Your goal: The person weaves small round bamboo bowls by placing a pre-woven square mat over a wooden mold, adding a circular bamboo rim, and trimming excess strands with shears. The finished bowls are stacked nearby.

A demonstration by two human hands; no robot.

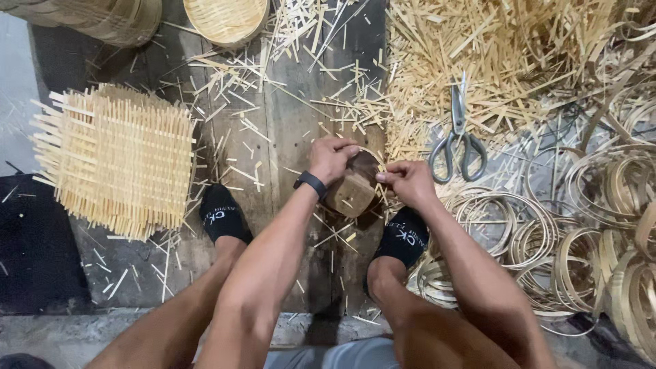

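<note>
Both hands (pixel 369 171) gripping round wooden block (pixel 352 191), empty woven basket (pixel 227 19) beyond

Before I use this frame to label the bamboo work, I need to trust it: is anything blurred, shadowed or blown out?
Head view: even, soft light with no glare; the left hand, right hand and the wooden block between them look slightly soft; the scissors read clearly; the dark mat at lower left loses detail in shadow; the strip pile is bright but not blown out.
</note>
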